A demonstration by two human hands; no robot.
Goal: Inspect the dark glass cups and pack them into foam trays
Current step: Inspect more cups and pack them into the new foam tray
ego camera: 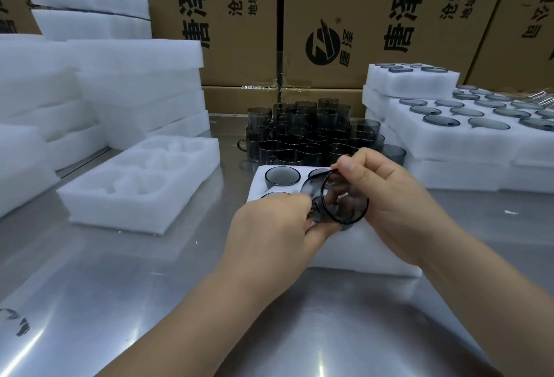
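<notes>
A smoky, see-through dark glass cup [338, 199] tilts rim-up over the foam tray [359, 250] at centre. The left hand [269, 226] pinches its 9 o'clock edge and the right hand [386, 190] pinches the rim. Seated cups [281, 175] fill the tray's 11 o'clock pockets. On the counter [150, 286], loose cups [308, 130] cluster at 12 o'clock and filled trays [449, 136] stack at 2 o'clock.

A brushed-metal surface [90, 271] stretches out in front, shiny enough to throw back streaks and spots of white light from overhead. Behind it rises a wall of stacked brown cardboard boxes [239, 16], printed with large black Chinese characters and a round black logo [322, 46], their seams sealed with clear tape [263, 87].
</notes>
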